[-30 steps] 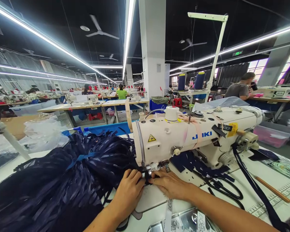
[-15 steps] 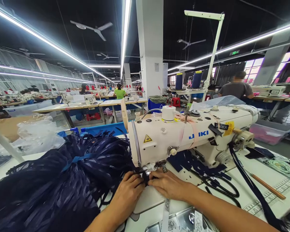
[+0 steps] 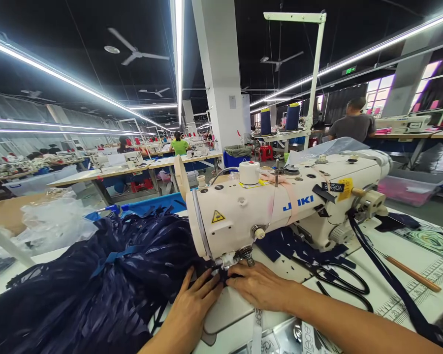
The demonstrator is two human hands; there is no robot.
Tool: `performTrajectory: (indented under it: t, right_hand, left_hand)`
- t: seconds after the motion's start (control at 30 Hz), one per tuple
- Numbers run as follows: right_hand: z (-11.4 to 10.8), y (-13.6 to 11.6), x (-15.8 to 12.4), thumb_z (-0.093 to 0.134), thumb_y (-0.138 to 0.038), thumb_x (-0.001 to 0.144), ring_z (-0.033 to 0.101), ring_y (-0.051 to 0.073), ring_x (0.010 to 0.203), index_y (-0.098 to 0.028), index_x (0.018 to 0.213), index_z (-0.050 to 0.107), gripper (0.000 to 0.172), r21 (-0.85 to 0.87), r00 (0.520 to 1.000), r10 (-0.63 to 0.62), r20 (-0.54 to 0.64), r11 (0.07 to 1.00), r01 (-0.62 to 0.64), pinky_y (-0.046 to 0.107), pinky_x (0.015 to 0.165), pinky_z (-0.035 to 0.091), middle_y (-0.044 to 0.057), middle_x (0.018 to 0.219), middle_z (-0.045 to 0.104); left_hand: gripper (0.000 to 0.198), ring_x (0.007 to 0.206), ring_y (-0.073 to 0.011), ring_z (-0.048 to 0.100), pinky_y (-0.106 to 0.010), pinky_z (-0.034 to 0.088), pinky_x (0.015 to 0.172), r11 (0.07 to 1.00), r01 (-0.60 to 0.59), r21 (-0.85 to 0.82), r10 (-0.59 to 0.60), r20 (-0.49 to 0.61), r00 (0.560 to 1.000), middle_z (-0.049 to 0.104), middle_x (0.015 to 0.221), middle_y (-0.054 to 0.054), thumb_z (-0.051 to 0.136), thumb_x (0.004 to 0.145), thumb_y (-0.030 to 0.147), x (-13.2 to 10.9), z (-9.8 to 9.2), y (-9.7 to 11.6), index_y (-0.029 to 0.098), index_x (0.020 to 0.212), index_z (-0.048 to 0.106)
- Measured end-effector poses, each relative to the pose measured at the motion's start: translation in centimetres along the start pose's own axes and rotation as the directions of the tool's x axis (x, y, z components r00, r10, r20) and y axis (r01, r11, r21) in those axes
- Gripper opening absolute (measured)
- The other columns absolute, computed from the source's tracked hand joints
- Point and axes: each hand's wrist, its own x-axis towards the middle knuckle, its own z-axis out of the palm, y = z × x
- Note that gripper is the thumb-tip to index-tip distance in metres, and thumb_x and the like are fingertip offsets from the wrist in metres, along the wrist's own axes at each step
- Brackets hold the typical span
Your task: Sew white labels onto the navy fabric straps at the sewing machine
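A white sewing machine [image 3: 239,216] stands across the table, its needle area low at the left end. Just in front of that end, my left hand [image 3: 195,302] lies palm down with fingers spread, its fingertips touching a small piece of navy fabric [image 3: 224,276]. From the other side my right hand [image 3: 258,289] meets the same piece, fingers bent and pressed together on it beside the presser foot. Most of the fabric is hidden under the fingers and the machine head. To the left, a large bundle of navy fabric strips [image 3: 133,285] is tied with a blue band [image 3: 114,256].
Black scissors [image 3: 343,280] and navy scraps [image 3: 276,246] lie right of my right hand. Farther right are a wooden-handled tool [image 3: 413,275] and a coil of pale cord [image 3: 430,242]. Printed label tape [image 3: 257,329] lies near the front edge. Other people sit at machines beyond.
The head view has turned slightly to the right and tilted. My left hand's fingers have spread wider apart. My right hand stays at the needle area with the fabric.
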Motion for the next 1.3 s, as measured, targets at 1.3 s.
performTrajectory:
  t: [1.3]
  right_hand:
    - [-2.3, -1.3, 0.5, 0.051, -0.016, 0.075, 0.053, 0.027, 0.099, -0.004, 0.091, 0.061, 0.023, -0.112, 0.959, 0.171, 0.225, 0.983, -0.148, 0.038, 0.094, 0.036, 0.019, 0.098, 0.06]
  left_hand:
    - [0.025, 0.103, -0.0285, 0.052, -0.054, 0.026, 0.098, 0.924, 0.371, 0.099, -0.342, -0.224, 0.913, 0.063, 0.101, -0.012, 0.05, 0.077, 0.019, 2.2, -0.6, 1.1, 0.017, 0.097, 0.064]
